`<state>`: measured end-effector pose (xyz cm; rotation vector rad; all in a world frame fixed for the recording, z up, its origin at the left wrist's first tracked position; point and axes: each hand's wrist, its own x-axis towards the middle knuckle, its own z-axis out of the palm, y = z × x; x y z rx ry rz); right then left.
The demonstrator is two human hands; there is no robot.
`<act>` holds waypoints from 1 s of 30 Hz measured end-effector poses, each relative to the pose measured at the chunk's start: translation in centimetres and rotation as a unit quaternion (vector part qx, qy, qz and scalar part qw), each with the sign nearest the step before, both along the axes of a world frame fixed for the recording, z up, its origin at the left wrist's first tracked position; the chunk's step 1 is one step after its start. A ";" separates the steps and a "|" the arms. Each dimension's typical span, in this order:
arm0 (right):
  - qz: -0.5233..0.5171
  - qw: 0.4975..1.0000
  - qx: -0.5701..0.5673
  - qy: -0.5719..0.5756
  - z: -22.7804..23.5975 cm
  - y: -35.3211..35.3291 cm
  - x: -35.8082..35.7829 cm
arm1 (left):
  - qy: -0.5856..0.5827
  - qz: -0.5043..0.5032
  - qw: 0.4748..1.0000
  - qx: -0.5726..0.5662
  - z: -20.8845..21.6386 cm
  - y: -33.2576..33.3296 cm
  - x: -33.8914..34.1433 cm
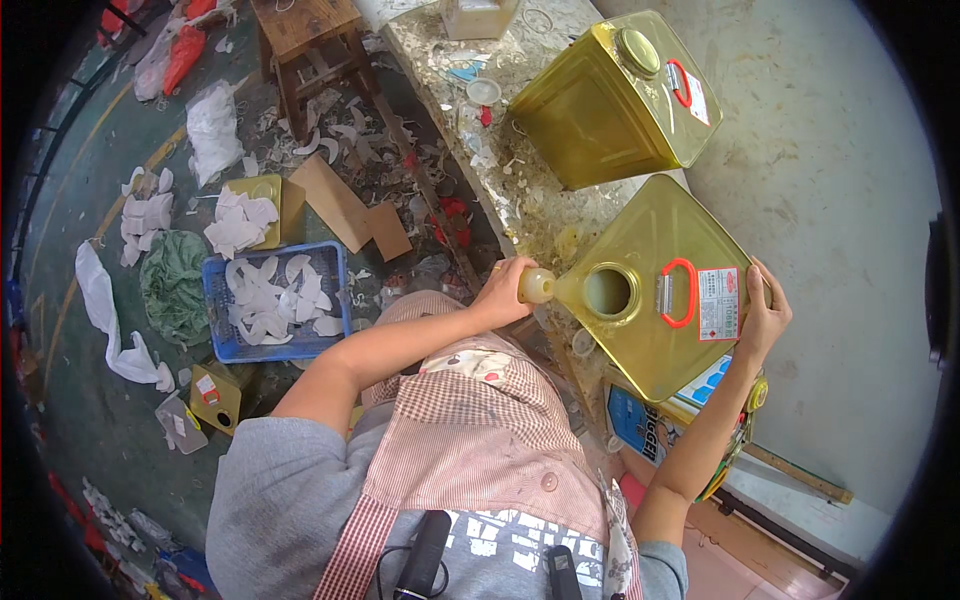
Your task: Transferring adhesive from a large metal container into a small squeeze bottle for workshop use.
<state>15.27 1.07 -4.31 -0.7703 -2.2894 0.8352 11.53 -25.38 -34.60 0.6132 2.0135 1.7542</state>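
Observation:
My left hand is closed round a small pale translucent bottle, with its mouth end facing the near corner of a large gold metal can. The can is tilted, and that corner almost meets the bottle; I cannot tell whether liquid is passing between them. Its top has a round uncapped opening, a red carry handle and a white-and-red label. My right hand grips the can's far right edge, fingers over the rim. Behind it stands a second gold can with its round cap on.
The bench is crusted with residue and bits of scrap. On the floor to the left are a blue crate of white cut pieces, a green bag, cardboard and another gold can. A wooden stool stands beyond.

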 end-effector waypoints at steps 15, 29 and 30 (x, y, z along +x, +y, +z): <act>0.000 1.000 -0.006 0.003 -0.3 0.7 0.2 | -0.002 0.016 1.000 -0.003 -0.5 0.2 0.4; -0.004 1.000 -0.007 -0.002 -0.2 0.8 0.2 | 0.005 0.023 1.000 -0.003 -0.6 0.5 0.3; -0.004 1.000 -0.007 -0.002 -0.1 0.7 0.2 | 0.005 0.023 1.000 -0.003 -0.7 0.5 0.3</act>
